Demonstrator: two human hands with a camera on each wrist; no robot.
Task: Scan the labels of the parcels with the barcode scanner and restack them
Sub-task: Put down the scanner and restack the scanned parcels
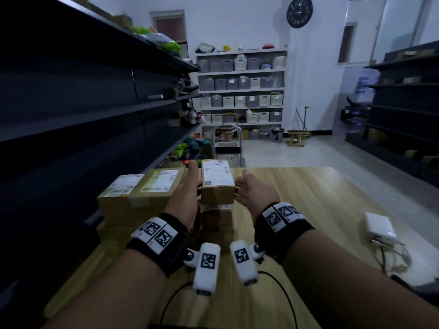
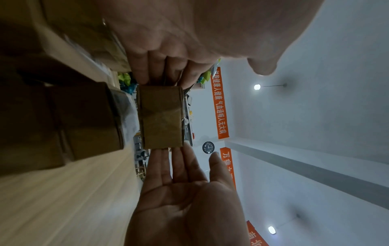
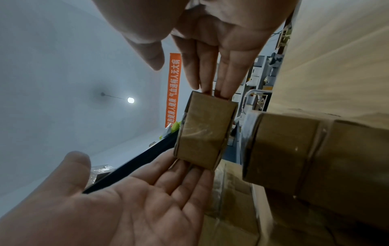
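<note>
Wrist bands nearest us, we are pressing a small labelled parcel point(image 1: 217, 184) between flat left hand point(image 1: 184, 199) and right hand point(image 1: 253, 193), fingers straight, above another parcel point(image 1: 216, 218) on the tabletop point(image 1: 308, 198); restacking likely needs a level lowering.

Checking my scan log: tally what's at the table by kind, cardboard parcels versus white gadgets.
Cardboard parcels: 4 that I can make out (held parcel, parcel beneath it, far-left parcel, middle parcel)
White charger: 1
Total: 5
</note>
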